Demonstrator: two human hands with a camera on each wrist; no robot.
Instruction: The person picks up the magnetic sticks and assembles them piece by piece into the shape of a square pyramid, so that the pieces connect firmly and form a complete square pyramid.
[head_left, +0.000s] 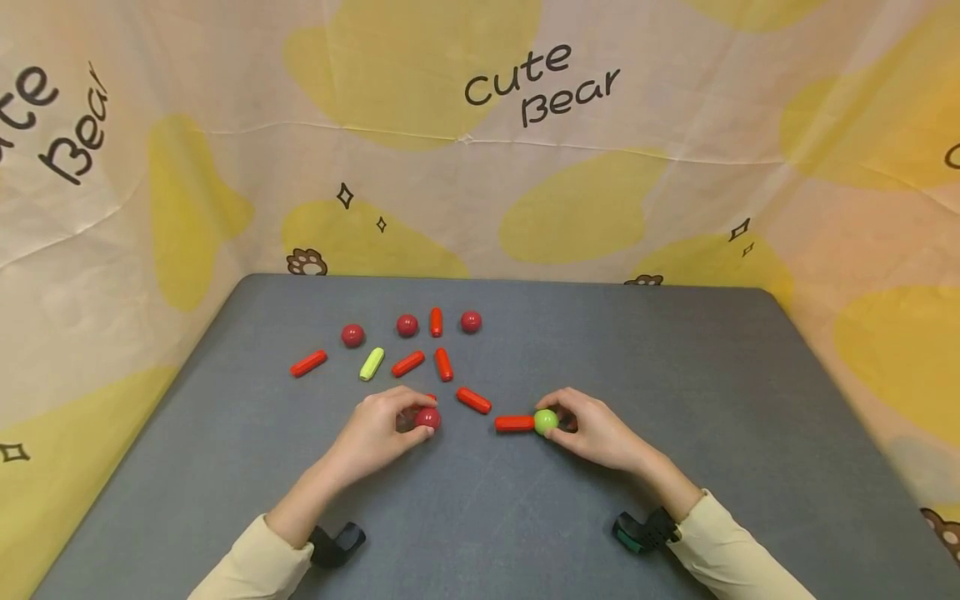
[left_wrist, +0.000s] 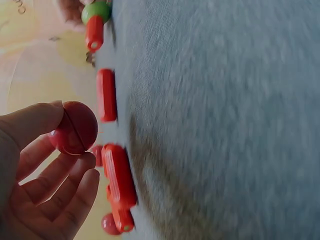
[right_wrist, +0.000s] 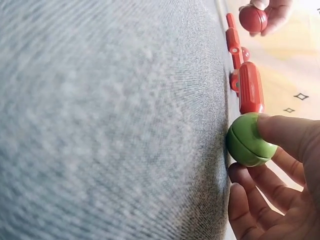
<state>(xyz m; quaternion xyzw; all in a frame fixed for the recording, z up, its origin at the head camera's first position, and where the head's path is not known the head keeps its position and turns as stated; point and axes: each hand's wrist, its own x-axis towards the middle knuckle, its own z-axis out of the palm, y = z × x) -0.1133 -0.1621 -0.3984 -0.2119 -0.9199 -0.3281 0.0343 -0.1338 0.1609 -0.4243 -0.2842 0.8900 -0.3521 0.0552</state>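
Observation:
My left hand pinches a dark red ball between thumb and fingertips, raised above the table. A thin seam runs around that ball. My right hand holds a light green ball between thumb and fingers, close over the grey surface. A red ribbed rod extends leftward from the green ball, end against it. Between the hands lies another red rod, tilted. One more red piece peeks out behind the left hand's ball, mostly hidden in the head view.
On the grey table beyond my left hand lie several red rods, a yellow-green rod and three dark red balls. Black wrist mounts sit at both cuffs. A patterned cloth hangs behind and beside the table.

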